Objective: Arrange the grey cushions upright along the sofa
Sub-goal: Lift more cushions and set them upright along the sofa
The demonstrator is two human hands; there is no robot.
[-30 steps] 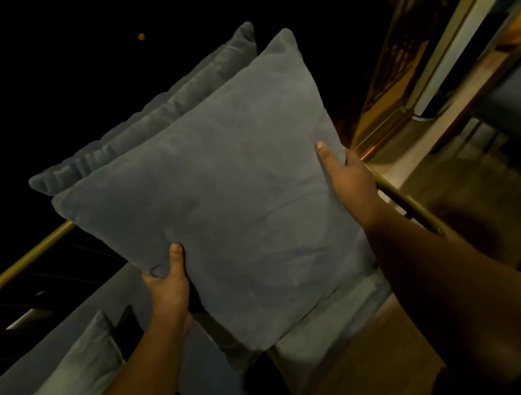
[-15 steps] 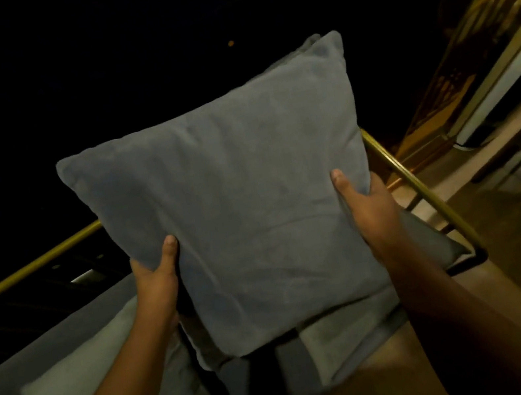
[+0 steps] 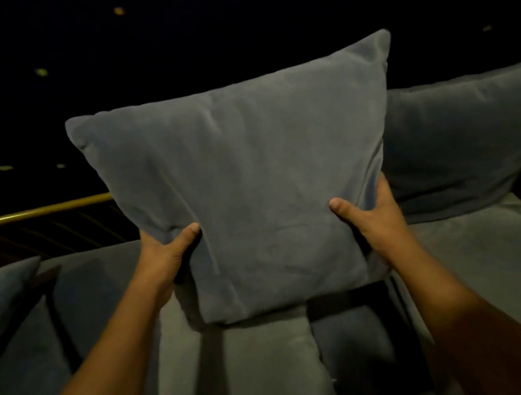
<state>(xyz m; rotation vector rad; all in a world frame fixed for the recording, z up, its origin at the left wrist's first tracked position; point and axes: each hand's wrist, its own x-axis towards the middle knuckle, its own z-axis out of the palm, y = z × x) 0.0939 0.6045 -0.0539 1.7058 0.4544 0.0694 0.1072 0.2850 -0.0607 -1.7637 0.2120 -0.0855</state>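
The held cushion (image 3: 248, 178) is soft grey cloth, matt and faintly napped like velvet, creased. The sofa (image 3: 496, 277) wears similar matt grey fabric. The rail (image 3: 29, 214) behind looks like glossy brass-toned metal.

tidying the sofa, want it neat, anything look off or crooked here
The small pale cushion lies flat on the seat instead of upright. The held cushion, gripped by left hand and right hand, tilts slightly, its right corner higher.
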